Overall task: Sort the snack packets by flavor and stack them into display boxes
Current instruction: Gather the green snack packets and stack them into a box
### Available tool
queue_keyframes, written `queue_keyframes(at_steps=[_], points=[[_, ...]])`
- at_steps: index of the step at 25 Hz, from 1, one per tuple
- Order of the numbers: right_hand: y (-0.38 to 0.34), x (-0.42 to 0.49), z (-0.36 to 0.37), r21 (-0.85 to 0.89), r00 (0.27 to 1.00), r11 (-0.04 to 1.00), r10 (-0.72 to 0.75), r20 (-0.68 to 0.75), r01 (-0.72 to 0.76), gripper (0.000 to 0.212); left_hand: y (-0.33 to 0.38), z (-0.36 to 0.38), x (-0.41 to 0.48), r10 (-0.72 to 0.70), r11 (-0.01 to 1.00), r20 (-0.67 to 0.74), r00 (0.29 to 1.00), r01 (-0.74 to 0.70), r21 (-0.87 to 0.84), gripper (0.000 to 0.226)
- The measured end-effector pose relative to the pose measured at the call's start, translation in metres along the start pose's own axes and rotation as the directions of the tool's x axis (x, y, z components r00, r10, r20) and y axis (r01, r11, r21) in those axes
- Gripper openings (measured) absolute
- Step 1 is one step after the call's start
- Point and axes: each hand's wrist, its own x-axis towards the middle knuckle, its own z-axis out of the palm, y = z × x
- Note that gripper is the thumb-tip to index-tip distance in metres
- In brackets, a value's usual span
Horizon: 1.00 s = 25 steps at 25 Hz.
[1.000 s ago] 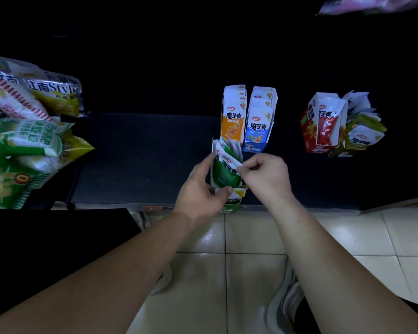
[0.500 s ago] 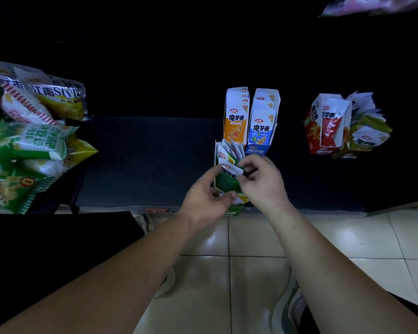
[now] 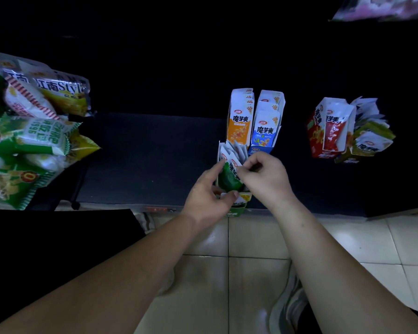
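Observation:
A green display box (image 3: 237,208) stands at the front edge of the dark counter (image 3: 150,160), with several green and white snack packets (image 3: 229,175) upright in it. My left hand (image 3: 208,196) grips the box and packets from the left, thumb at the front. My right hand (image 3: 263,174) pinches the top of the front green packet from the right. Behind stand an orange box (image 3: 239,116) and a blue box (image 3: 266,124), both filled. At the right a red box (image 3: 328,128) stands next to a yellow-green box (image 3: 369,141) with loose-looking packets.
A heap of large snack bags (image 3: 32,131) lies at the left end of the counter. A dark surface (image 3: 46,249) sits below it at my left. Tiled floor (image 3: 251,273) and my shoe (image 3: 287,309) show beneath my arms.
The front green packet has sunk lower into the green box while both hands stayed on it. The view has shifted slightly.

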Motion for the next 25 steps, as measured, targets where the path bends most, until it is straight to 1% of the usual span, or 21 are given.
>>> queue_keyframes(at_steps=[3, 5, 6, 7, 8, 9, 10, 11, 13, 15, 16, 18, 19, 21, 22, 24, 25], points=[[-0.013, -0.006, -0.006, 0.149, 0.976, 0.982, 0.089, 0.198, -0.119, 0.012, 0.003, 0.003, 0.000, 0.020, 0.999, 0.039, 0.999, -0.022, 0.034, 0.074], [-0.017, -0.012, -0.010, 0.290, 0.951, 0.935, 0.121, 0.284, -0.205, 0.005, 0.004, 0.001, 0.001, 0.029, 0.999, 0.018, 0.999, -0.030, 0.041, 0.057], [-0.015, -0.012, -0.012, 0.321, 0.946, 0.921, 0.120, 0.300, -0.219, 0.015, 0.004, -0.002, 0.001, 0.051, 0.997, -0.001, 0.999, -0.051, 0.054, 0.045], [-0.012, -0.011, -0.012, 0.313, 0.949, 0.927, 0.109, 0.296, -0.205, 0.029, 0.005, -0.005, 0.002, 0.071, 0.994, -0.023, 0.997, -0.069, 0.081, 0.034], [-0.008, -0.009, -0.011, 0.262, 0.957, 0.952, 0.081, 0.279, -0.157, 0.042, 0.005, -0.009, 0.003, 0.086, 0.992, -0.039, 0.996, -0.082, 0.101, 0.025], [-0.005, -0.008, -0.010, 0.199, 0.965, 0.975, 0.049, 0.259, -0.103, 0.047, 0.007, -0.011, 0.005, 0.084, 0.991, -0.054, 0.995, -0.078, 0.112, 0.019], [-0.002, -0.007, -0.008, 0.143, 0.969, 0.988, 0.016, 0.245, -0.053, 0.044, 0.010, -0.013, 0.006, 0.076, 0.991, -0.059, 0.995, -0.069, 0.112, 0.016], [0.000, -0.005, -0.005, 0.107, 0.974, 0.994, -0.005, 0.226, -0.019, 0.035, 0.012, -0.013, 0.008, 0.054, 0.993, -0.060, 0.997, -0.047, 0.106, 0.014], [0.005, -0.001, -0.004, 0.066, 0.985, 0.998, -0.013, 0.171, 0.001, 0.021, 0.016, -0.011, 0.010, 0.013, 0.998, -0.049, 0.999, -0.010, 0.058, 0.015], [0.009, 0.003, -0.009, 0.035, 0.992, 0.999, 0.009, 0.127, -0.014, 0.016, 0.020, -0.009, 0.011, 0.020, 1.000, -0.079, 0.997, -0.019, 0.022, 0.023], [0.010, 0.005, -0.013, -0.003, 0.993, 1.000, 0.017, 0.117, -0.017, 0.014, 0.020, -0.008, 0.011, 0.037, 0.999, -0.089, 0.995, -0.035, 0.019, 0.023], [0.012, 0.008, -0.019, -0.093, 0.988, 0.995, 0.058, 0.146, -0.044, 0.011, 0.014, -0.006, 0.010, 0.067, 0.997, -0.070, 0.995, -0.064, 0.053, 0.018], [0.011, 0.008, -0.020, -0.099, 0.982, 0.993, 0.085, 0.170, -0.069, 0.011, 0.009, -0.005, 0.010, 0.067, 0.995, -0.055, 0.996, -0.063, 0.082, 0.016], [0.005, 0.004, -0.021, -0.030, 0.975, 0.993, 0.118, 0.186, -0.114, 0.026, 0.004, -0.004, 0.009, 0.031, 0.991, -0.044, 0.999, -0.025, 0.134, 0.016], [0.003, 0.002, -0.021, 0.015, 0.977, 0.991, 0.127, 0.168, -0.132, 0.028, 0.004, -0.005, 0.008, -0.001, 0.990, -0.038, 0.999, 0.007, 0.138, 0.017], [0.001, 0.001, -0.021, 0.102, 0.984, 0.983, 0.144, 0.102, -0.154, 0.022, 0.006, -0.007, 0.001, -0.065, 0.986, 0.001, 0.998, 0.064, 0.152, 0.022], [0.001, 0.001, -0.020, 0.127, 0.986, 0.979, 0.148, 0.079, -0.157, 0.024, 0.007, -0.008, -0.003, -0.067, 0.979, 0.022, 0.998, 0.062, 0.192, 0.030]])
